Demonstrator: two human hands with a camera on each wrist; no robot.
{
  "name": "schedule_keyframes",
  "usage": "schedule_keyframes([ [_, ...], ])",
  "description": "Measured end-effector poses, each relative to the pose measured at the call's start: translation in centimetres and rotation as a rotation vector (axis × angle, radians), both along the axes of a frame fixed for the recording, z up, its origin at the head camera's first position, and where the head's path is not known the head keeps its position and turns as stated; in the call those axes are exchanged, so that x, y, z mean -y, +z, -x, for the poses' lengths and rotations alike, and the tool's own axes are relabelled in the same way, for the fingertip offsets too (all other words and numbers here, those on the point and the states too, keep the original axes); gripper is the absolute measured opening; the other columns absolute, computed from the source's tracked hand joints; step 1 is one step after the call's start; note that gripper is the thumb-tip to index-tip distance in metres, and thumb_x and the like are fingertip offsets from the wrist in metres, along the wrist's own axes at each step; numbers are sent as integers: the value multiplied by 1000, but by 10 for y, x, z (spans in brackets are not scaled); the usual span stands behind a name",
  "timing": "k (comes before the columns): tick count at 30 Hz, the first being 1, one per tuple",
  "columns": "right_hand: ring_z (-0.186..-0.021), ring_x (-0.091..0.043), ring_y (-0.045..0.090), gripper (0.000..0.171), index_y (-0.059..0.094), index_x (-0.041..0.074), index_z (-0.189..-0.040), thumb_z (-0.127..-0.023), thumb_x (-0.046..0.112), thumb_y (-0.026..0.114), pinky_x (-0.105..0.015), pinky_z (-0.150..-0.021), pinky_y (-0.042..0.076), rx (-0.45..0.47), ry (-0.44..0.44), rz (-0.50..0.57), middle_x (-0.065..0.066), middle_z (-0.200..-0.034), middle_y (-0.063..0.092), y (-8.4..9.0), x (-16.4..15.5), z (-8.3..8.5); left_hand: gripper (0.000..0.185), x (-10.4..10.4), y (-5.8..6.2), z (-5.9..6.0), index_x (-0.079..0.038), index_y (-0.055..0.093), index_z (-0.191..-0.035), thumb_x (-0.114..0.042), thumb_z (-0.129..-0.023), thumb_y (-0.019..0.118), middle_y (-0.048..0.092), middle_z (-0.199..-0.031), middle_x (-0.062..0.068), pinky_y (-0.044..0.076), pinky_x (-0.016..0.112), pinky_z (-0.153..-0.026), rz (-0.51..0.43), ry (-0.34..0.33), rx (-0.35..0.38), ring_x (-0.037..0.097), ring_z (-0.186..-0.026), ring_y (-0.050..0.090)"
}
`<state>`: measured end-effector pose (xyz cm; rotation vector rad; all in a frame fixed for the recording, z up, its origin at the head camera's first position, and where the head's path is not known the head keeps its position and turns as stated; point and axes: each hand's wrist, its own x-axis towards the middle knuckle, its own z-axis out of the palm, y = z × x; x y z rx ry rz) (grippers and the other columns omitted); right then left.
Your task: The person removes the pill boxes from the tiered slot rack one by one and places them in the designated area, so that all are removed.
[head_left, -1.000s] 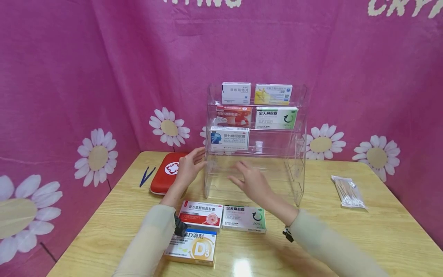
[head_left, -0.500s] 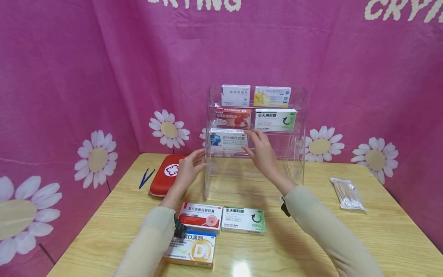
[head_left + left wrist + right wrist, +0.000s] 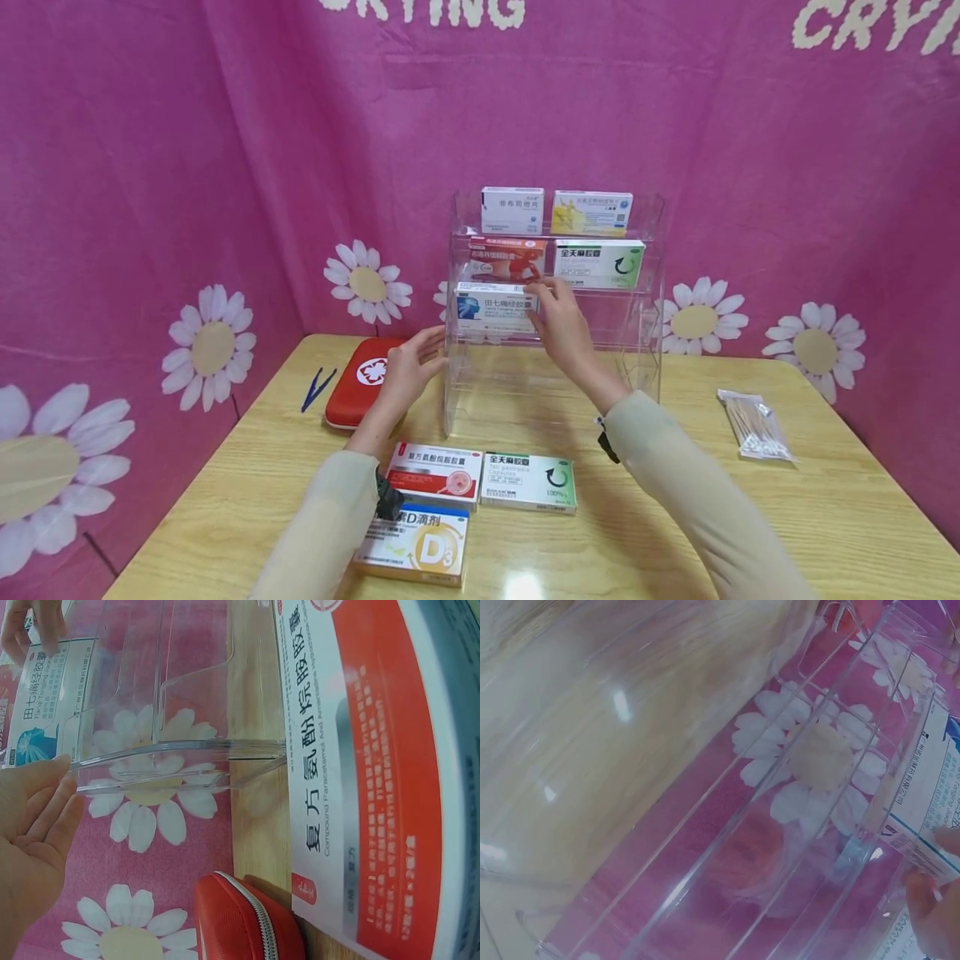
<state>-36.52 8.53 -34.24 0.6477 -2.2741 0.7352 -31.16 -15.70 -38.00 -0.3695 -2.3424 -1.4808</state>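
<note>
Box in hand: white medicine box with blue print (image 3: 497, 306), upright on the third tier down of the rack, at its left end.
Right hand (image 3: 561, 327): fingertips pinch the box's upper right corner; thumb and fingers curled on its edge.
Left hand (image 3: 408, 372): fingers straight and relaxed, resting against the rack's lower left side wall; it grips nothing.
Rack: clear tiered rack (image 3: 651, 250), standing mid-table against the pink backdrop.
Upper tiers: white box (image 3: 512, 209) and yellow box (image 3: 592, 212) on top; red box (image 3: 507, 258) and green-and-white box (image 3: 598, 262) below.
Table (image 3: 825, 517): three more boxes lie flat in front of the rack, near the left forearm.
Left of rack: red first-aid pouch (image 3: 360, 379), blue tweezers (image 3: 317, 387) beside it.
Right side: bag of cotton swabs (image 3: 753, 425), well apart from the rack.
</note>
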Motion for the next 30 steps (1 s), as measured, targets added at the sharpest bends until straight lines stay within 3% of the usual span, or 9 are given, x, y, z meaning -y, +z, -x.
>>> schedule_keyframes([
  [15,-110,-39,63,25,64,0,-109,-85,-7,67,-43,-95,58,-90,98,95,-19,-115,54,1,-19,-6,50,1,-1,0,0,57,-133,5,-85,69,62,-133,21,53,39,-101,7,-4,12,33,-122,62],
  [25,-98,-38,64,25,65,-3,-106,-81,-8,70,-43,-85,61,-244,122,123,-22,-110,54,11,-37,-10,50,1,-1,1,3,57,-132,8,-84,69,62,-132,23,54,39,-101,-11,-14,-11,35,-121,62],
  [30,-96,-37,64,26,65,-3,-106,-82,-6,72,-42,-85,61,-264,128,128,-22,-109,54,15,-46,-19,49,0,-1,0,3,57,-131,8,-84,69,62,-132,23,54,39,-101,-5,-16,-11,34,-121,62],
])
